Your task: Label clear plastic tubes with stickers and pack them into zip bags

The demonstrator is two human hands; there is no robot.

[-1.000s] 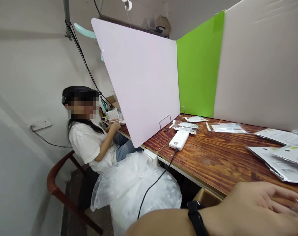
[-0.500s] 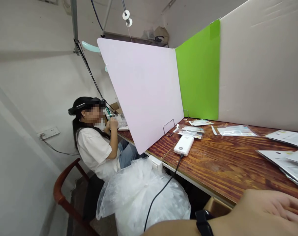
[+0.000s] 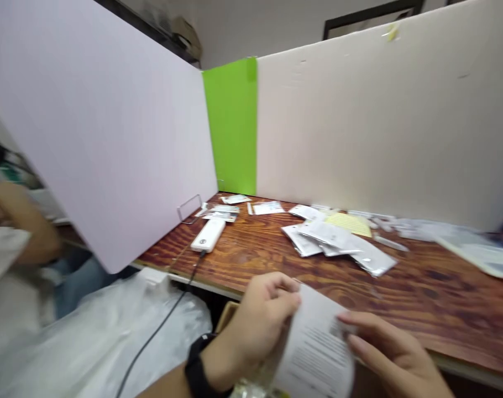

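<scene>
Between my hands, at the table's front edge, is a white printed sheet (image 3: 318,348) with lines of small dark text. My left hand (image 3: 263,315), with a black band on the wrist, pinches the sheet's upper left edge between thumb and fingers. On the opposite edge, the thumb and fingers of my right hand (image 3: 384,348) close on the sheet, a little blurred. Below the sheet, some crinkled clear plastic (image 3: 249,389) shows at the frame's bottom. Farther back on the table lies a loose pile of white packets (image 3: 330,235).
A white power bank (image 3: 209,235) with a black cable lies left on the wooden table (image 3: 260,265). White boards (image 3: 384,127) and a green panel (image 3: 235,127) stand around it. Yellow paper (image 3: 349,223) lies behind the packets. A large plastic bag (image 3: 110,337) and a person's arm (image 3: 36,232) are left.
The view has swung right. My left hand, flat over the table edge before, now pinches the printed sheet, and my right hand has come into view holding it too.
</scene>
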